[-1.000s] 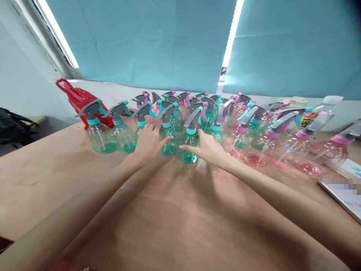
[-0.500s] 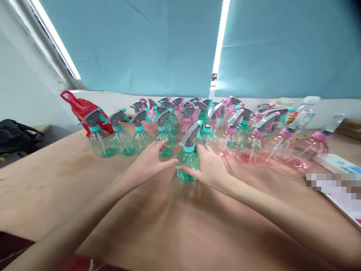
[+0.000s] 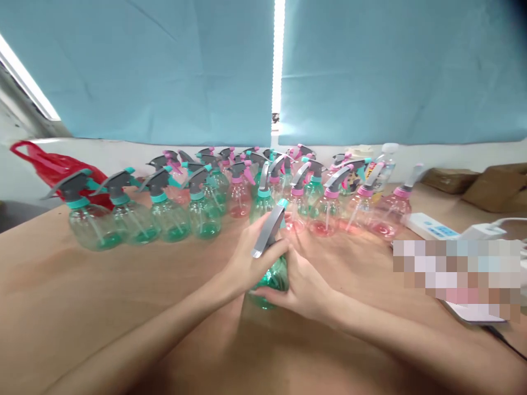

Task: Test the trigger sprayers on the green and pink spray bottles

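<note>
A green spray bottle [image 3: 274,274] with a grey trigger head is between my two hands at the middle of the view. My left hand [image 3: 253,255] is closed around its neck, just under the spray head. Lower down, my right hand [image 3: 307,282] wraps the bottle's body, its thumb across the front. The teal collar is mostly hidden by my fingers. Behind stand more bottles: a clear green spray bottle [image 3: 205,218] is left of my left hand, and a pink spray bottle [image 3: 325,213] is beyond my right hand.
Several green and pink spray bottles fill the back of the wooden table [image 3: 185,307]. A red plastic bag [image 3: 61,170] lies at the left. On the right are a white power strip [image 3: 430,226], a capped clear bottle [image 3: 386,164] and brown packages [image 3: 498,186].
My left hand has gone from open beside the bottle to gripping its neck. The bottle sits nearer me. The view has turned right, bringing the power strip and packages further in.
</note>
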